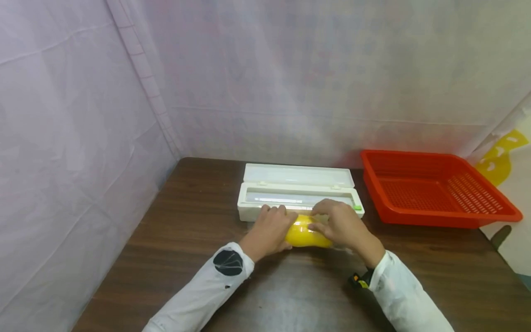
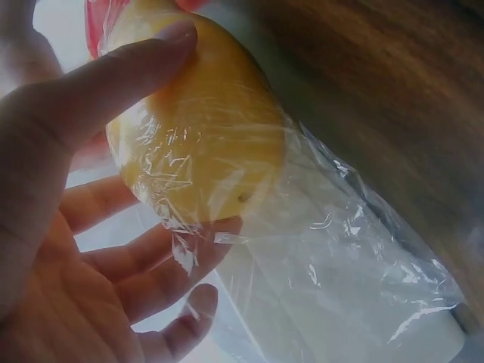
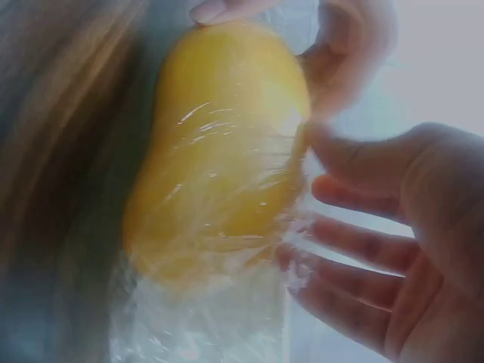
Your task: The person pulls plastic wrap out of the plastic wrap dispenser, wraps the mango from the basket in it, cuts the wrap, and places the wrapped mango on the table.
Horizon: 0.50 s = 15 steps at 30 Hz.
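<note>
A yellow butternut squash [image 1: 306,232], wrapped in clear plastic film, is between the two hands, in front of the white box. My left hand [image 1: 269,232] grips it from the left; its thumb [image 2: 136,72] lies across the squash and its fingers curve around the side. On the other end is my right hand [image 1: 340,222], its thumb against the side of the squash and fingertips touching the wrinkled film in the right wrist view. A loose sheet of plastic film [image 2: 340,249] trails off one end of the squash in the left wrist view.
Behind the hands stands a white cling-film dispenser box [image 1: 249,213], its lid raised, with a roll inside and a green piece at its right end. A red plastic basket [image 1: 431,216] sits at the right rear of the brown wooden table [image 1: 166,263]. White sheeting [image 1: 290,83] hangs behind.
</note>
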### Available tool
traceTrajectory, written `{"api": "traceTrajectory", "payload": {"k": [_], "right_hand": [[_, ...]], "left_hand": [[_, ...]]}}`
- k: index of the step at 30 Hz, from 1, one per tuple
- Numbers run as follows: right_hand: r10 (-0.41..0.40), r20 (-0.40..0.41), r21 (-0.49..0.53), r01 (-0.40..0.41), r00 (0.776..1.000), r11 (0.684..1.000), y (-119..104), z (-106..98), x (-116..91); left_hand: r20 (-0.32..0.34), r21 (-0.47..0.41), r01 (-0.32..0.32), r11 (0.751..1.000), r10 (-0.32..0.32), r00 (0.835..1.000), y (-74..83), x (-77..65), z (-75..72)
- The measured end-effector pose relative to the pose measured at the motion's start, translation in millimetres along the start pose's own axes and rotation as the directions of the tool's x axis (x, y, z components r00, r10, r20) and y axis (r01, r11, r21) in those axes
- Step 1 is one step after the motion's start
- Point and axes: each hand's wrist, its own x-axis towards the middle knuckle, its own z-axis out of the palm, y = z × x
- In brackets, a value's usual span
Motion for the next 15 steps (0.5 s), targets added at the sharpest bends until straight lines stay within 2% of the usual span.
{"api": "traceTrajectory", "payload": {"k": [2, 7, 15], "right_hand": [[-0.033, -0.015, -0.03, 0.033, 0.999, 0.999, -2.8, -1.0, -0.3], [-0.097, 0.044, -0.029, 0.099, 0.994, 0.995, -8.4, 0.1, -0.8], [-0.081, 0.059, -0.061, 0.084, 0.995, 0.995, -7.9, 2.5, -1.5]], "left_hand": [[0.011, 0.005, 0.004, 1.0, -0.005, 1.0, 0.4, -0.3, -1.0], [0.022, 0.031, 0.012, 0.999, -0.013, 1.0, 1.4, -0.8, -2.0], [0.012, 0.053, 0.012, 0.999, -0.012, 1.0, 3.2, 0.3, 2.4]]}}
